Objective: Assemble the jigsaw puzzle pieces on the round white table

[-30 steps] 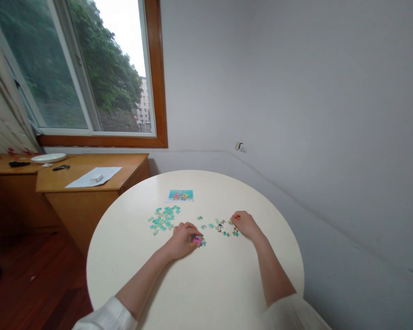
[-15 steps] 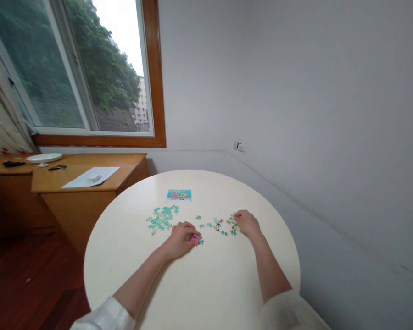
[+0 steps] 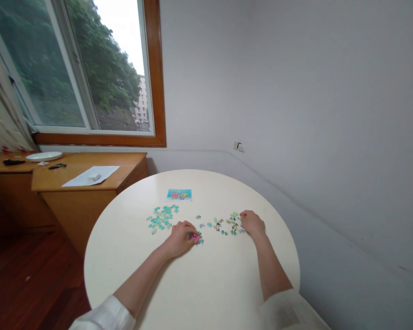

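My left hand [image 3: 182, 239] rests on the table with thumb and fingers curled round a small cluster of pink and teal puzzle pieces [image 3: 196, 238], partly covered by the fingers. My right hand [image 3: 253, 223] is at the right edge of a spread of mixed-colour puzzle pieces [image 3: 232, 223]. Its fingers are bent down and closed, and whatever lies under the fingertips is hidden. A heap of teal puzzle pieces [image 3: 161, 217] lies beyond and left of my left hand. Between the hands a lone puzzle piece [image 3: 198, 217] sits a little farther off.
A picture card [image 3: 179, 195] with cartoon figures lies toward the far side of the round white table [image 3: 206, 288]. To the left stands a wooden desk [image 3: 131, 165] bearing a paper sheet [image 3: 106, 172] and a white plate [image 3: 44, 156]. Walls border the table behind and right.
My right hand has shifted slightly right, uncovering more of the mixed-colour puzzle pieces. My left hand stays over the pink cluster.
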